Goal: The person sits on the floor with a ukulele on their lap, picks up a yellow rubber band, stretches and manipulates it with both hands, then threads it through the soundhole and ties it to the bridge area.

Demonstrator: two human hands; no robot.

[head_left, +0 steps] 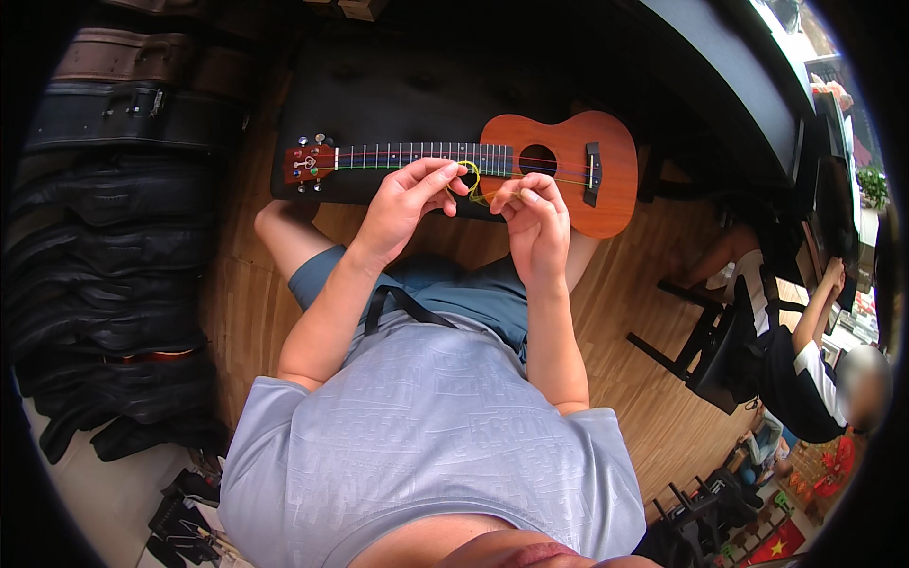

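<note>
A wooden ukulele (605, 180) lies across a black padded bench (379, 85), its headstock (310, 163) to the left. Just in front of the fretboard, my left hand (417, 199) pinches a loose, looped yellow-green string (474, 170) between thumb and fingers. My right hand (530, 218), below the sound hole, pinches another part of the same string, with its fingers curled. Strings run along the neck; I cannot tell whether the loop is attached to them.
Black and brown instrument cases (104, 275) are stacked along the left. At right, another person (795, 369) sits on a black seat by dark furniture (748, 85) that looks like keyboards. Black stands (691, 521) are at bottom right. Wooden floor (644, 445) surrounds my legs.
</note>
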